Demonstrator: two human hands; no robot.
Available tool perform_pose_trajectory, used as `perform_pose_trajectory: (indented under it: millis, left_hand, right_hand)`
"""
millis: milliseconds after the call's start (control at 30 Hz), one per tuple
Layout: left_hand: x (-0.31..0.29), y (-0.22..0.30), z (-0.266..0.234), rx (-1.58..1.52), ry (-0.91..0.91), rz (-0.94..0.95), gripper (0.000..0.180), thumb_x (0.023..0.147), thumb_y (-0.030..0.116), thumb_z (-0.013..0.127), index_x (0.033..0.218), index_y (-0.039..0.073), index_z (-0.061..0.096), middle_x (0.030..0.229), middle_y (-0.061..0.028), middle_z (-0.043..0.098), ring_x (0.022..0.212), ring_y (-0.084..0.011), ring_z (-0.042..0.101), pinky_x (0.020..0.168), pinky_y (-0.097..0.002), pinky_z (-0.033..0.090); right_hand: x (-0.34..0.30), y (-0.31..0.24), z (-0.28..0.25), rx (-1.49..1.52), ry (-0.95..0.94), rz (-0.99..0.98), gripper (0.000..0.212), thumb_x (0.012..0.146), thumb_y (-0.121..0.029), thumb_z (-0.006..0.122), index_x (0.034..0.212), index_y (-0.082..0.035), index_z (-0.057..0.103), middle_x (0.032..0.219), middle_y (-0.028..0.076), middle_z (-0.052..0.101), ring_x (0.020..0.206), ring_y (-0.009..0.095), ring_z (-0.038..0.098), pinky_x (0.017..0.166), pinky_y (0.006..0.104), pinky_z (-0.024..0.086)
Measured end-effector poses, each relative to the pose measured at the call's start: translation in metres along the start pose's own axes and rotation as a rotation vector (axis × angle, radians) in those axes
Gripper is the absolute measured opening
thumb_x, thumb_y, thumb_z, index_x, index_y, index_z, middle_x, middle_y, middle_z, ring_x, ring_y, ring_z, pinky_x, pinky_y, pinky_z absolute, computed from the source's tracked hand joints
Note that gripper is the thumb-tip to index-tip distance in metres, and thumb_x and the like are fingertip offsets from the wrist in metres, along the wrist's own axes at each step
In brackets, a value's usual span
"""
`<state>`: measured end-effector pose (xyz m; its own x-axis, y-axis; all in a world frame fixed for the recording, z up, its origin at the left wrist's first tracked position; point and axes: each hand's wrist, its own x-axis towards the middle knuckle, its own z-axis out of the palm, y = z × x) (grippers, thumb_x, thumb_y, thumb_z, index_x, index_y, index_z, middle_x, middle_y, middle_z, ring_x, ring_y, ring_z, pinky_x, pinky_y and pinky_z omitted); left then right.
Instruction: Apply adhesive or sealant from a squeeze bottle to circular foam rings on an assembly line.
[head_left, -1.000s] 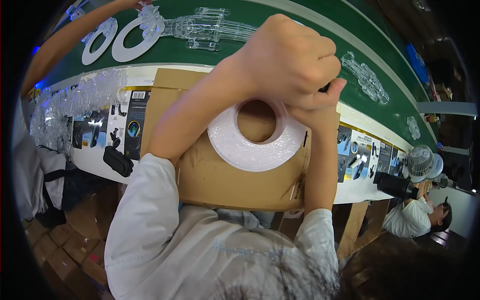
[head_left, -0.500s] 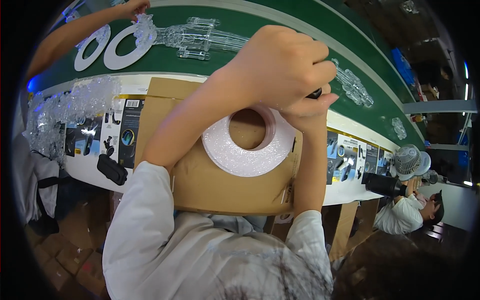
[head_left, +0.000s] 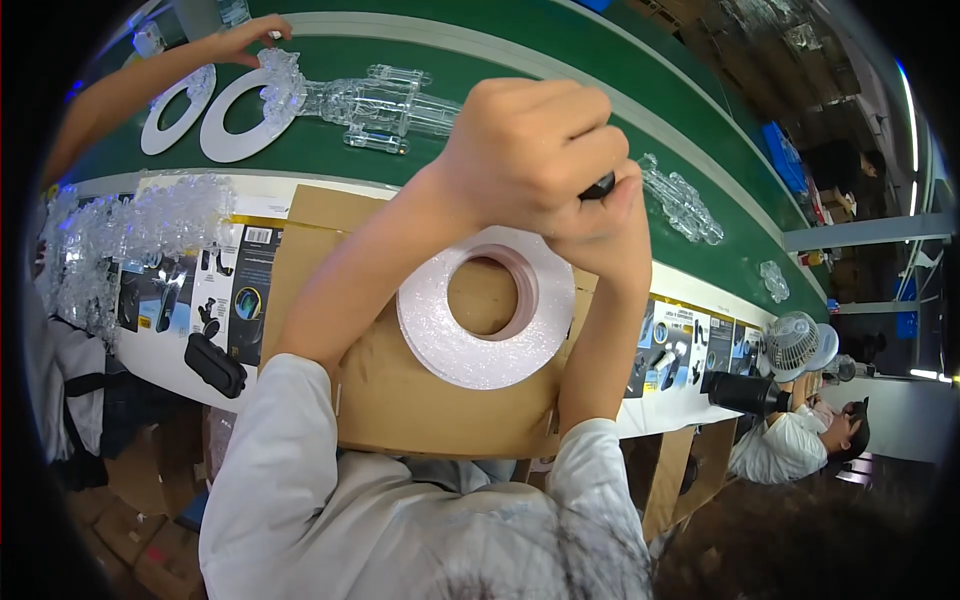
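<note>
My left hand (head_left: 535, 150) is closed in a fist at the centre. A rounded black piece (head_left: 598, 187) shows between its fingers and thumb; the rest of that piece is hidden. Behind the fist, my right hand (head_left: 618, 235) is crossed by the left one, and its fingers are out of sight. Just below both hands lies a stack of white speckled rings (head_left: 430, 330) with a round hole in the middle. The rings rest on a brown cardboard box (head_left: 390, 420) in front of me, between my forearms.
Flat white rings (head_left: 222, 145) and clear plastic-wrapped parts (head_left: 370, 105) lie on the green belt (head_left: 330, 40). A co-worker's hand (head_left: 245, 38) is above them. Bubble-wrapped items (head_left: 150, 220) and a black case (head_left: 215, 365) sit left; a white fan (head_left: 792, 342) stands right.
The view has shifted, so the rings and box appear lower. My fist stays closed on the black piece and has turned slightly. The co-worker's fingers have come away from the wrapped part.
</note>
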<state>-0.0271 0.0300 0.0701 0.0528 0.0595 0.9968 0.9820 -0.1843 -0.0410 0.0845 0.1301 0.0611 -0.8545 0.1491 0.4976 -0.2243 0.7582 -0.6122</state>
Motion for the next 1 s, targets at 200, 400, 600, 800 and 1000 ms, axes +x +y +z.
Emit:
perform_pose_trajectory:
  millis: [200, 400, 600, 800, 1000]
  left_hand:
    - [-0.009, -0.010, -0.001, -0.027, -0.004, -0.076, 0.018, 0.058, 0.017, 0.069, 0.058, 0.007, 0.053, 0.055, -0.0035, 0.040, 0.043, -0.0199, 0.041, 0.038, -0.0312, 0.031]
    - [-0.019, -0.017, 0.007, -0.023, -0.052, -0.118, 0.017, 0.058, 0.015, 0.068, 0.057, 0.008, 0.053, 0.054, -0.0036, 0.043, 0.043, -0.0209, 0.041, 0.039, -0.0316, 0.032]
    - [-0.024, -0.020, 0.010, -0.026, -0.068, -0.151, 0.016, 0.059, 0.015, 0.067, 0.057, 0.008, 0.054, 0.053, -0.0040, 0.044, 0.043, -0.0215, 0.042, 0.038, -0.0320, 0.032]
    - [-0.026, -0.020, 0.011, -0.027, -0.093, -0.171, 0.016, 0.059, 0.015, 0.067, 0.055, 0.007, 0.052, 0.053, -0.0044, 0.044, 0.042, -0.0217, 0.042, 0.038, -0.0326, 0.032]
    - [-0.025, -0.019, 0.013, -0.038, -0.091, -0.184, 0.017, 0.060, 0.015, 0.067, 0.055, 0.008, 0.053, 0.053, -0.0045, 0.045, 0.042, -0.0222, 0.043, 0.038, -0.0325, 0.032]
  right_hand:
    - [0.005, -0.001, 0.007, -0.115, -0.009, -0.016, 0.020, 0.063, -0.005, 0.070, 0.077, 0.002, 0.057, 0.063, 0.018, 0.059, 0.053, 0.030, 0.051, 0.051, 0.0338, 0.046]
    - [0.010, 0.012, 0.011, -0.064, -0.020, -0.125, 0.015, 0.066, -0.004, 0.068, 0.072, 0.001, 0.056, 0.061, 0.016, 0.058, 0.051, 0.031, 0.051, 0.048, 0.0339, 0.043]
    - [0.010, 0.020, 0.015, -0.036, -0.039, -0.084, 0.013, 0.069, -0.005, 0.069, 0.070, 0.000, 0.056, 0.061, 0.014, 0.059, 0.053, 0.032, 0.055, 0.048, 0.0345, 0.043]
    - [0.008, 0.025, 0.012, -0.060, -0.148, -0.050, 0.021, 0.069, -0.004, 0.078, 0.080, 0.001, 0.062, 0.075, 0.011, 0.067, 0.066, 0.025, 0.065, 0.057, 0.0328, 0.050]
    - [0.007, 0.026, 0.010, -0.084, -0.144, -0.003, 0.023, 0.066, -0.004, 0.080, 0.081, 0.001, 0.063, 0.077, 0.010, 0.068, 0.069, 0.023, 0.066, 0.059, 0.0325, 0.051]
